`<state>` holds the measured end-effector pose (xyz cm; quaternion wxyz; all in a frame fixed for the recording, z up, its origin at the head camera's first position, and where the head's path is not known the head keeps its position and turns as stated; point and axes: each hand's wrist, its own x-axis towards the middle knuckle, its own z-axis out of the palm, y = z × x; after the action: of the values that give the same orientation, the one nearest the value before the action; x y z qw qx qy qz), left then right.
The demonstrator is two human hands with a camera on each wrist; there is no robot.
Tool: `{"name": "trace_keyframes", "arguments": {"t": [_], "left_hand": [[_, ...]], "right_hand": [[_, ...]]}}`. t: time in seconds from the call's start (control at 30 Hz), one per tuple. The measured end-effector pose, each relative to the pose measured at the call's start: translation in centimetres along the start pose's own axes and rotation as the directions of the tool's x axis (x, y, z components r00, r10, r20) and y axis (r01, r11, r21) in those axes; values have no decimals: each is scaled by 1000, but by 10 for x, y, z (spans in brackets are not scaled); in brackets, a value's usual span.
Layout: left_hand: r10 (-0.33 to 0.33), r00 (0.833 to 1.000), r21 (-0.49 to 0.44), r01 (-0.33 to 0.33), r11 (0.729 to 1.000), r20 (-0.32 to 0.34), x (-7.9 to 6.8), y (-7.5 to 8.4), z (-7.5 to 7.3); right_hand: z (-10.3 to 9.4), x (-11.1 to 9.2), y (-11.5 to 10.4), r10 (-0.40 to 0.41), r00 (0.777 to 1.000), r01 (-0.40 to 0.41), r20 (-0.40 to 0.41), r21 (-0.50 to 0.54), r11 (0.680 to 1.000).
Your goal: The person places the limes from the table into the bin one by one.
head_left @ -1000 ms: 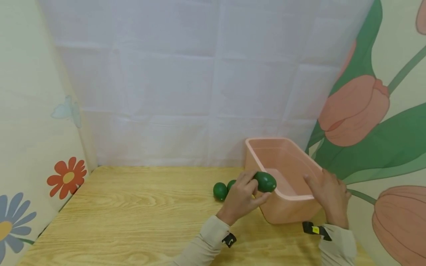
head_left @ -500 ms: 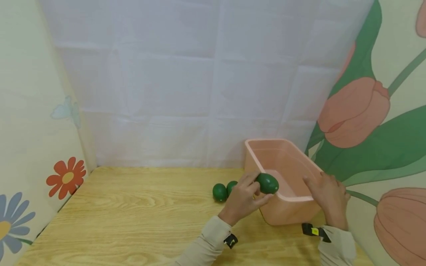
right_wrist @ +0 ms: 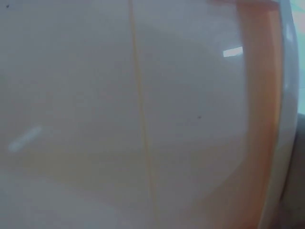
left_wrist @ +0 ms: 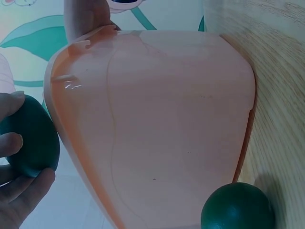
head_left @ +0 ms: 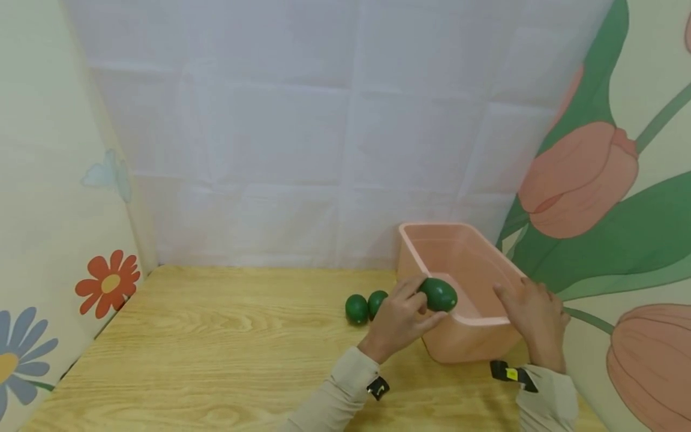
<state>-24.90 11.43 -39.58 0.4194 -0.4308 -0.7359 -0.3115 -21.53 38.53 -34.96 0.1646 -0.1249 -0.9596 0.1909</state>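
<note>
My left hand (head_left: 398, 318) pinches a dark green avocado (head_left: 439, 295) between thumb and fingers, at the near left rim of a pink plastic bin (head_left: 469, 342). In the left wrist view the avocado (left_wrist: 33, 136) is beside the bin's rim, with fingertips (left_wrist: 38, 186) on it. My right hand (head_left: 534, 318) holds the bin's right rim, its thumb on the inner side and its other fingers over the outer side. The right wrist view is mostly filled by the bin's wall (right_wrist: 190, 95). Two more avocados, one at the left (head_left: 357, 309) and one partly hidden (head_left: 376, 303), lie on the table.
The wood-grain table (head_left: 216, 348) stretches to the left of the bin. A white cloth (head_left: 270, 150) hangs behind it. Flower-printed panels (head_left: 583, 180) stand close on the right and on the left.
My left hand has moved slightly right with the avocado, so it overlaps the bin's rim more. The right hand and the bin stay in place.
</note>
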Motion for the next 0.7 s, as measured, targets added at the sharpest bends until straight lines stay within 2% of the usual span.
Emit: {"name": "trace_keyframes", "arguments": {"t": [0.37,0.6,0.7], "left_hand": [[-14,1000,-25,14,1000,-24,3,2,2],[76,996,43,-74,996,-46,9,2,3],[87,996,26,-86,996,-31,11,3,3]], "right_hand": [[-3,-3,-3,5,1000,-5,7,-2,1000],[-2,-4,-4,5,1000,-5,4,10,1000],[-2,-4,-3,2,1000,-2,-1,15,1000]]}}
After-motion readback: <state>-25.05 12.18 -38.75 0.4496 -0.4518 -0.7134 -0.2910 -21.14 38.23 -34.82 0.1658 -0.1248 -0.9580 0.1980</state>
